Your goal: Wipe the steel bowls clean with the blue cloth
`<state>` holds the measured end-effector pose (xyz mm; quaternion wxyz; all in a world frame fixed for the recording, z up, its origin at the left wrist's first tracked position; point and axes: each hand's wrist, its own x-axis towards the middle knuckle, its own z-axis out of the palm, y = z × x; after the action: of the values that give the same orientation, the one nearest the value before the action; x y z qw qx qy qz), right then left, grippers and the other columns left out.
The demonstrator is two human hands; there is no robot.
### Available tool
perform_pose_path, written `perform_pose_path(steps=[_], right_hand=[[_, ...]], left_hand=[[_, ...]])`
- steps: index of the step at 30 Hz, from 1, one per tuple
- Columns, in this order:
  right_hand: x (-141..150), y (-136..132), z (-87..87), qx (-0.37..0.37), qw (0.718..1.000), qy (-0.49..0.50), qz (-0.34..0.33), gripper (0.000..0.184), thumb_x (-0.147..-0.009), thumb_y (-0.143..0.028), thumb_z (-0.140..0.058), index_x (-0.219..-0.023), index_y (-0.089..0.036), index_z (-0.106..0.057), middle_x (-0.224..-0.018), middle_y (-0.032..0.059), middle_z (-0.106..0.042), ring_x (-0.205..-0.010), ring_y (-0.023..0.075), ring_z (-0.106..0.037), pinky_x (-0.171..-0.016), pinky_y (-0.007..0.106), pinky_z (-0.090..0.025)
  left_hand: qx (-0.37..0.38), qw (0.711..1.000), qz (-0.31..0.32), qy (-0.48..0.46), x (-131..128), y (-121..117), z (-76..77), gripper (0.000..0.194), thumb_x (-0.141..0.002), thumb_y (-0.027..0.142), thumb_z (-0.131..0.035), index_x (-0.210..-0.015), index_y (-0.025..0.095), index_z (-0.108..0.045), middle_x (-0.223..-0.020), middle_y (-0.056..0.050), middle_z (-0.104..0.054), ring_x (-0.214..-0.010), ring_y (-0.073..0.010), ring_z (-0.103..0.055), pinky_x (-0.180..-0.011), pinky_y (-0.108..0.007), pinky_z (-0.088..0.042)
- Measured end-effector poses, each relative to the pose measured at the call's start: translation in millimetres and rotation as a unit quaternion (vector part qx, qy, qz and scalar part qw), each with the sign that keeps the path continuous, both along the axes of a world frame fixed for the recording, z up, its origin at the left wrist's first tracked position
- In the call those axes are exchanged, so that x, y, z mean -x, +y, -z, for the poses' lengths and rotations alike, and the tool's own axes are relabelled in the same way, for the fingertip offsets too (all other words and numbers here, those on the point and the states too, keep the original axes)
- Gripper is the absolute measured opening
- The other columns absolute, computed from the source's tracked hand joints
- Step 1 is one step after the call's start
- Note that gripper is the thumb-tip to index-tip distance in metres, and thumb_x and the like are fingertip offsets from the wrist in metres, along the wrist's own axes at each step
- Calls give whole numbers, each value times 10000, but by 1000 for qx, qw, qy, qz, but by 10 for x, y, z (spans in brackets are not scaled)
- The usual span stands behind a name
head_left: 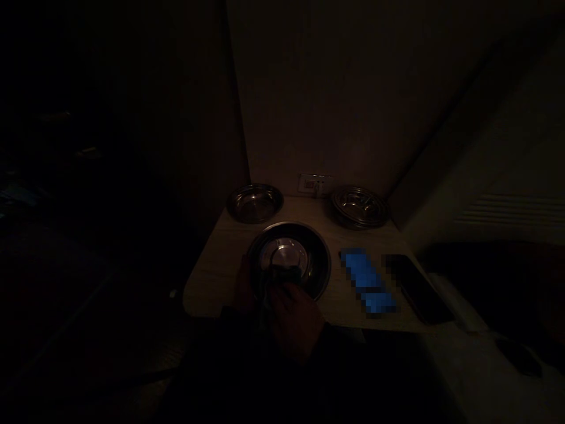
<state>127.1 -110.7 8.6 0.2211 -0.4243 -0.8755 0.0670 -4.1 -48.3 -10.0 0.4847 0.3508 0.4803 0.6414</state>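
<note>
A round steel bowl (318,259) with a shiny middle lies on the small table in front of me. My left hand (243,288) grips its left rim; the fingers are mostly lost in the dark. Bunched under my right hand (296,315) is a dark cloth (282,274), pressed against the near inner part of the bowl. The right fingers are closed over this cloth. Dim light hides the cloth's full shape and the bowl's near edge.
One steel plate (255,203) stands at the table's back left, and stacked steel plates (359,207) at the back right. A wall socket (315,184) is between them. On the right lie a blurred blue-lit phone (366,281) and a dark flat object (419,288).
</note>
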Motion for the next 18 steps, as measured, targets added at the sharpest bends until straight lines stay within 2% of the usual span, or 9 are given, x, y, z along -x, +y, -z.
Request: perform_pose_path(steps=[3, 6, 10, 18], right_hand=[[67, 47, -14, 3, 1000, 2, 2, 463, -870, -232, -482, -1305, -76, -495, -1268, 139, -587, -1175, 297, -459, -954, 451, -444], [138, 109, -56, 1, 1000, 12, 13, 453, -884, -227, -450, -1307, -72, -493, -1277, 130, -584, -1186, 290, -447, -945, 445, -453], [219, 185, -113, -2, 1000, 12, 13, 461, -880, -244, -456, -1307, -73, -496, -1278, 123, -585, -1175, 297, -448, -923, 446, -464], [227, 198, -131, -11, 1000, 12, 17, 434, -874, -238, -474, -1276, -80, -527, -1241, 136, -606, -1160, 285, -464, -916, 434, -472]], left_hand=[[-15, 1000, 5, -6, -21, 10, -79, 494, -921, 504, -365, -1123, 136, -625, -1162, -99, -639, -1176, -261, -521, -1045, -425, -356], [-37, 999, 2, -9, -43, 39, -178, 428, -899, 443, -476, -1210, 159, -554, -1272, -108, -551, -1154, -247, -526, -994, -491, -389], [-51, 999, 3, -12, -64, 70, -261, 375, -892, 368, -519, -1215, 177, -541, -1281, -102, -526, -1117, -233, -536, -945, -467, -438], [-38, 999, 7, -14, -69, 58, -198, 384, -888, 388, -521, -1204, 172, -553, -1280, -93, -531, -1131, -248, -529, -958, -472, -426]])
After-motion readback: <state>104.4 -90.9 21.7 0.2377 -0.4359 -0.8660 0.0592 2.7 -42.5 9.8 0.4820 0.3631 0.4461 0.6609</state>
